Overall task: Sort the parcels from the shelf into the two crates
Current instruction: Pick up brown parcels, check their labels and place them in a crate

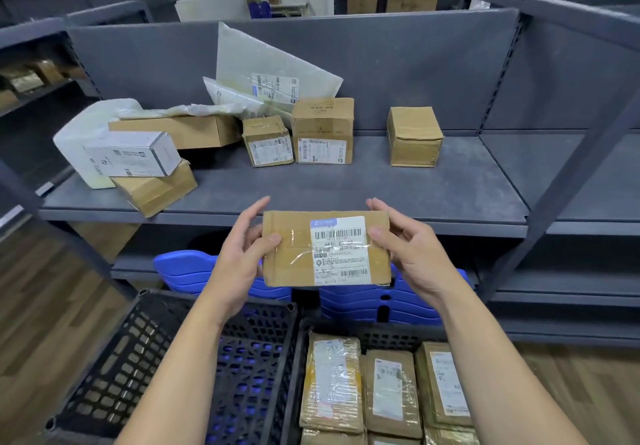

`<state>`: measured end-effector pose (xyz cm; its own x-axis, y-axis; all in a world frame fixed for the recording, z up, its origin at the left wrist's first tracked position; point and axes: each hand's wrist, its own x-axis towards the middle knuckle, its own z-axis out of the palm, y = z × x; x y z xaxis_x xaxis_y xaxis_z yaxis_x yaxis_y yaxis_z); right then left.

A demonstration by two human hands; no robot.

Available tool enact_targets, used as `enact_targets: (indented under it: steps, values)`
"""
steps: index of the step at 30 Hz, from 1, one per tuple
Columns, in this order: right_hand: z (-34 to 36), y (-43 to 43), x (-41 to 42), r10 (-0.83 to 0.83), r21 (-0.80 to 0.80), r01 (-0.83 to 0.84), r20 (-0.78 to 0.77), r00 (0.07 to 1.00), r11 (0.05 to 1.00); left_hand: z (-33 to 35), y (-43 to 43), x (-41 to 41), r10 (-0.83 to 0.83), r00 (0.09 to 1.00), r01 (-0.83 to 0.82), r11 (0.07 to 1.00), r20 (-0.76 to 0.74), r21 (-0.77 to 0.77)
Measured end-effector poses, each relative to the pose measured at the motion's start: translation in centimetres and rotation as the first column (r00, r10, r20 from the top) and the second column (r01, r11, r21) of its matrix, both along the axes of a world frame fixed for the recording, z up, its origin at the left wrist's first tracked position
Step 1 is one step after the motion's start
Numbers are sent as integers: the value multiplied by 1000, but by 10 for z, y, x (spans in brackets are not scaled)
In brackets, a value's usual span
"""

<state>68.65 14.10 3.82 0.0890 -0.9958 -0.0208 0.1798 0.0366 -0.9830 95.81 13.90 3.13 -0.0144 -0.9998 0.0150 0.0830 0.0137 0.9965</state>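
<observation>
A person's left hand (242, 254) and right hand (405, 250) grip a flat cardboard parcel (325, 249) by its short ends, label up, just in front of the grey shelf (381, 188). Boxes (322, 131) and plastic mailers (263, 63) sit on the shelf. Below, a black left crate (145, 351) stands beside a right crate (388, 337) holding taped parcels (388, 389).

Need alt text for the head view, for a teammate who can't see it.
Left hand and right hand hold a labelled cardboard parcel before a grey shelf of parcels, above a left crate and a right crate holding taped parcels.
</observation>
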Motion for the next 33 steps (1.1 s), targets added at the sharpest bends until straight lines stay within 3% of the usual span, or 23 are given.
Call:
enact_targets:
  steps: [3,6,8,10,12,14,17,19,21,23,25,26,28,29,31,33]
  values:
    - [1,0,4,-46,-75,39,-102,994,996,4,1,0,8,1000,-7,999,-23,40]
    - [-1,4,-2,-195,-322,72,-368,909,944,10,3,1,43,997,-34,991,-64,133]
    - [-6,5,-12,-192,-394,-83,-609,770,915,15,2,2,92,990,-69,976,-104,204]
    - [-13,6,-14,-199,-387,-247,-810,551,888,18,-2,5,170,976,-128,951,-133,282]
    - [-18,5,-6,-333,-491,-301,-829,449,817,20,-5,8,190,976,-147,931,-103,334]
    - [-22,1,4,-452,-626,-300,-750,483,720,22,-7,10,171,983,-133,919,-72,371]
    - [-27,-4,14,-492,-708,-313,-680,543,633,24,-8,15,131,986,-76,909,-106,410]
    - [-28,-5,18,-472,-712,-284,-659,586,642,22,-9,19,132,978,-55,909,-162,412]
    - [-28,-4,23,-411,-664,-170,-622,666,728,21,-9,23,195,967,-115,908,-164,403]
    - [-25,-1,34,-318,-505,48,-464,827,862,18,-8,25,263,955,-193,902,-135,386]
    - [-19,1,45,-245,-215,221,-92,965,951,14,-7,27,290,948,-223,900,-134,375]
    - [-16,0,50,-230,-36,238,147,962,971,13,-7,27,291,947,-222,900,-138,375]
    - [-12,-1,54,-244,288,95,545,802,953,11,-7,28,284,949,-216,904,-138,370]
    - [-11,-3,53,-271,379,-3,666,695,925,10,-7,27,278,951,-214,907,-134,364]
    - [-12,-5,52,-302,430,-134,793,529,893,9,-7,25,266,956,-211,914,-120,348]
    - [-16,-6,52,-307,429,-171,824,475,887,8,-8,22,245,965,-203,925,-97,320]
